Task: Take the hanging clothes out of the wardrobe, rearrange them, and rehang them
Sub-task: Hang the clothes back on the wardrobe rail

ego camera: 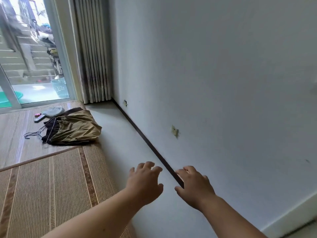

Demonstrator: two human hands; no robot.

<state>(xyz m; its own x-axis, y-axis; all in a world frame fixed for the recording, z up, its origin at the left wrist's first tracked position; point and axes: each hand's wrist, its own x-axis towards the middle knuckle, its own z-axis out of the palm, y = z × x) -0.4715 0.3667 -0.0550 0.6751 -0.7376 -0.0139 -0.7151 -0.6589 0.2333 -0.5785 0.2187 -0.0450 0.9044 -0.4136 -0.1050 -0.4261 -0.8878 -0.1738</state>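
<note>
Left hand (145, 182) and right hand (195, 188) hover spread, empty; overlapping hangers (34, 133) could snag, dragging the clothes (77, 127) off the bed (51, 177).

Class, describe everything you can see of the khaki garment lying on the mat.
The khaki garment is thin, shiny cloth, creased, with a gathered edge at its left. It lies loosely folded on the woven mat on top of dark clothing. Wire hangers poke out beside it. Neither left hand nor right hand touches it.
</note>
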